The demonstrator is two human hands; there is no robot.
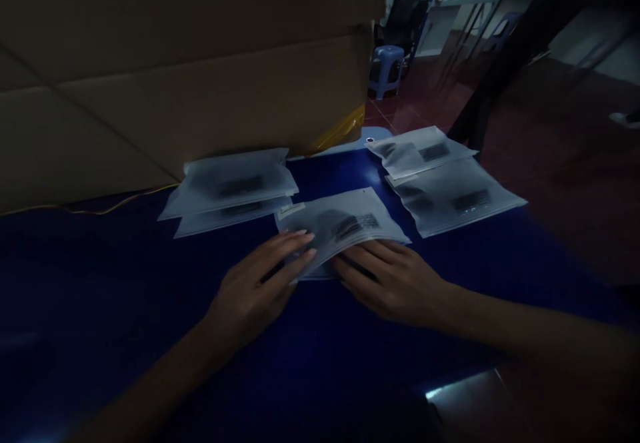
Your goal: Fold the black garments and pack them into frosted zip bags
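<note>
A frosted plastic bag [330,220] with a dark printed block lies in front of me on the blue table, its near edge bowed upward. A dark shape shows faintly through it. My left hand [255,283] has its fingers on top of the bag's left side and the thumb near the front edge, pinching it. Under the raised near edge, the stretched fingers of my right hand [393,280] reach in, with their tips hidden. Whether they are inside the bag or between two stacked bags, I cannot tell.
Two similar bags [230,180] overlap at the left, and two more [460,193] at the right. A large cardboard box [215,103] walls off the back left, with a yellow wire [115,206] along its base. Beyond the table [300,350] are a blue stool [387,70] and a seated person.
</note>
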